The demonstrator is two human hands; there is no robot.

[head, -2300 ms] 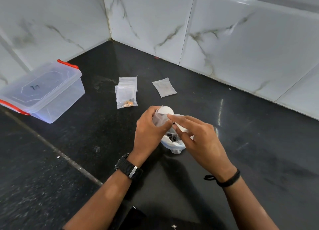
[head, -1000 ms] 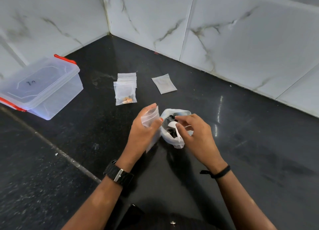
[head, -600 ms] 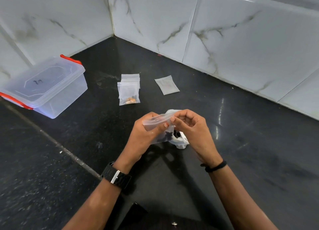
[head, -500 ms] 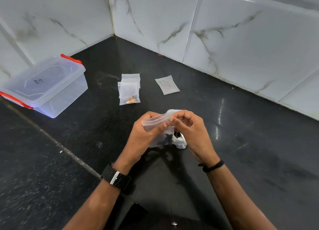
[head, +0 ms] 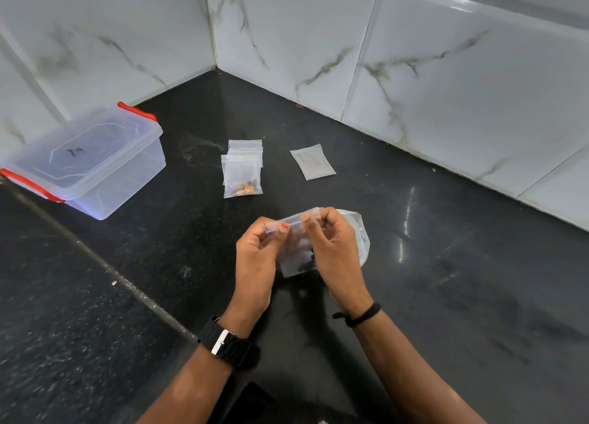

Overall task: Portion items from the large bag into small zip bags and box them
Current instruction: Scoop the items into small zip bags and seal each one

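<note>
A small clear zip bag point(head: 294, 258) with a few dark items at its bottom hangs above the black counter. My left hand point(head: 256, 258) pinches the left end of its top strip. My right hand point(head: 331, 248) pinches the same strip further right. Behind my right hand sits the large clear bag point(head: 361, 235), mostly hidden. A stack of small zip bags point(head: 243, 168) lies further back, the top one holding some orange and dark pieces. The clear plastic box point(head: 86, 159) with red clips stands lidded at the far left.
One flat empty small bag point(head: 312, 162) lies alone to the right of the stack. Marble-tiled walls point(head: 414, 57) meet in a corner behind the counter. A seam point(head: 105, 264) runs diagonally across the counter on the left.
My right hand left the large bag and came up to the small bag's top. Both hands now pinch its strip, and dark items lie inside the small bag.
</note>
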